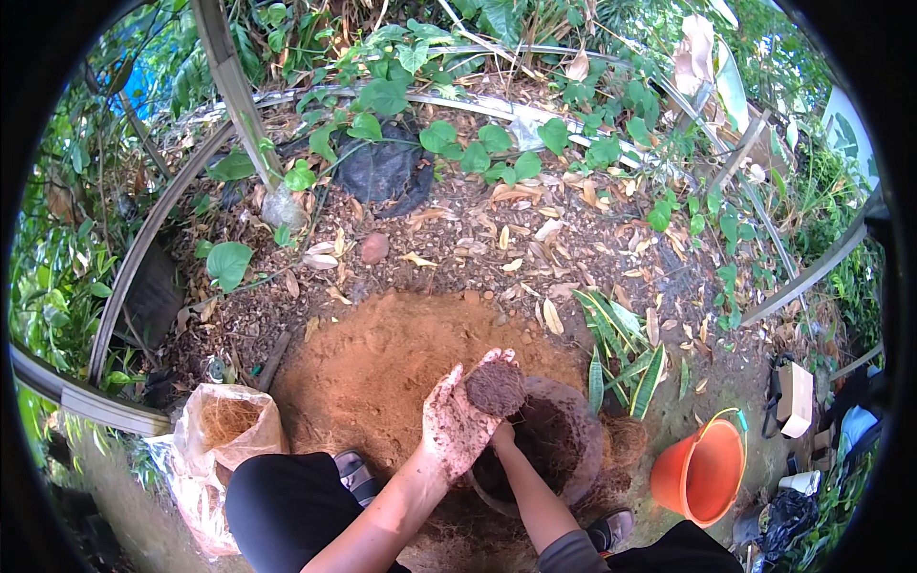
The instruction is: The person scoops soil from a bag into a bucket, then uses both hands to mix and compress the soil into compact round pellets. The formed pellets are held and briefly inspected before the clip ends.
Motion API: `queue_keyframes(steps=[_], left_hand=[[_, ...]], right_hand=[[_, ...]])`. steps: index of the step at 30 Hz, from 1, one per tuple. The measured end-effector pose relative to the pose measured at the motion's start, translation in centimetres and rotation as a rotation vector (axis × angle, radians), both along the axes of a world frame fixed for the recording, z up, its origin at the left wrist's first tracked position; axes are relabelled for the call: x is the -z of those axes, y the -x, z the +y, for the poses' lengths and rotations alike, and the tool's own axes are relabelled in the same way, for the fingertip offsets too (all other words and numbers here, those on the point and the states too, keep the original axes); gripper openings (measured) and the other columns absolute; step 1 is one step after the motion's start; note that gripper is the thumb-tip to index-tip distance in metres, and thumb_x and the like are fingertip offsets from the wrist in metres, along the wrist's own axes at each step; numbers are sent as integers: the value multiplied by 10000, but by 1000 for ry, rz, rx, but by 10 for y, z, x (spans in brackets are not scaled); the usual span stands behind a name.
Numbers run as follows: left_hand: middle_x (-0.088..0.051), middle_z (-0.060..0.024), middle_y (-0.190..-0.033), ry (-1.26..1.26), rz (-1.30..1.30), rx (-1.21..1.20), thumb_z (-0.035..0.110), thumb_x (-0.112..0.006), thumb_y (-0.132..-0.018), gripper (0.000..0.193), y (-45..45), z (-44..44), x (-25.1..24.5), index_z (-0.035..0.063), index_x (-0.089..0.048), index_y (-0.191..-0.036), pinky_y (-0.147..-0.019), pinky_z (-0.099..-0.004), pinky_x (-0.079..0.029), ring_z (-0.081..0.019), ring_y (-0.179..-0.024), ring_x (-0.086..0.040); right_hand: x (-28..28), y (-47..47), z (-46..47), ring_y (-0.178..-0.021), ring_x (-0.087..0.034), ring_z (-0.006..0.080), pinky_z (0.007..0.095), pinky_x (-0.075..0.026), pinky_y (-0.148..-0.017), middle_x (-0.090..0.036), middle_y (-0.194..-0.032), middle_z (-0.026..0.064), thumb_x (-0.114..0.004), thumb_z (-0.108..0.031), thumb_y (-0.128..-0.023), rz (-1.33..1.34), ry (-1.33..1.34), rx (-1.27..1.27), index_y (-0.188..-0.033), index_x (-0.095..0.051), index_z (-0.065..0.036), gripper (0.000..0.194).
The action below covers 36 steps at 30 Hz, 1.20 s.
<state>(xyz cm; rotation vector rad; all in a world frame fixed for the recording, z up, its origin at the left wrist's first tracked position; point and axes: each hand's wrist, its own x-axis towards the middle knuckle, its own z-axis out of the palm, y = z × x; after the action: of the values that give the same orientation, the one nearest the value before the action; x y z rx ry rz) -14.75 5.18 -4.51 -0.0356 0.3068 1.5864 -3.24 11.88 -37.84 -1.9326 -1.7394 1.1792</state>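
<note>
My left hand [453,426], smeared with soil, is cupped around a rounded clump of dark, fibrous soil [496,388]. It is raised over the left rim of a wide grey pot [586,444]. Dark soil with fine fibres lines the pot. My right hand [503,432] reaches in from the right, against the underside of the left; its fingers are hidden, so its grip does not show. In front of both hands spreads a mound of reddish-brown loose soil [387,344]. Right of the pot lie variegated snake plant leaves [630,351].
A clear plastic bag [247,419] of brown fibre stands by my left knee. To the right sits an orange bucket [670,465] with a yellow handle. Coconut husk fibre [625,440] lies beside the pot. Beyond the mound are leaf litter, a reddish stone [375,248] and a slanted post [236,93].
</note>
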Motion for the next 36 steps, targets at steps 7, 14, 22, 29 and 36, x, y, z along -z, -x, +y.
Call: queue_keyframes(steps=[7,14,22,29,36], left_hand=[[-413,-157,-1403,26,24,-36,365,-320,-970,556,2,-2,-3,-28,-370,-1361,-1120,-425,-252,-285,-1304,-386],[-436,-157,-1387,42,39,-30,368,-285,-979,554,0,-2,-8,-29,-389,-1351,-1111,-426,-264,-291,-1296,-398],[-449,-172,-1367,66,11,-66,366,-286,-981,550,-11,4,-1,-33,-396,-1342,-1105,-419,-277,-296,-1279,-416],[-457,-165,-1360,23,39,-7,377,-319,-974,552,-9,1,8,-26,-396,-1342,-1103,-415,-284,-290,-1272,-425],[-460,-157,-1357,44,41,4,387,-339,-970,557,-5,-3,7,-18,-385,-1350,-1108,-418,-276,-285,-1287,-407]], right_hand=[[15,25,-15,-827,-637,396,447,-511,-736,-644,-842,246,-580,-301,-801,-101,-201,-489,-852,-661,45,359],[-16,36,-17,-810,-645,348,435,-519,-709,-655,-885,189,-567,-293,-827,230,-8,-388,-936,-657,-2,324],[-72,16,6,-790,-653,293,420,-529,-679,-667,-935,123,-552,-285,-857,1200,832,235,-1031,-653,-55,306],[-44,10,6,-711,-658,252,403,-536,-603,-668,-820,112,-539,-238,-892,785,316,439,-909,-665,-35,239],[-25,6,-2,-783,-653,399,447,-521,-684,-645,-829,272,-614,-295,-804,58,158,273,-901,-645,69,377]])
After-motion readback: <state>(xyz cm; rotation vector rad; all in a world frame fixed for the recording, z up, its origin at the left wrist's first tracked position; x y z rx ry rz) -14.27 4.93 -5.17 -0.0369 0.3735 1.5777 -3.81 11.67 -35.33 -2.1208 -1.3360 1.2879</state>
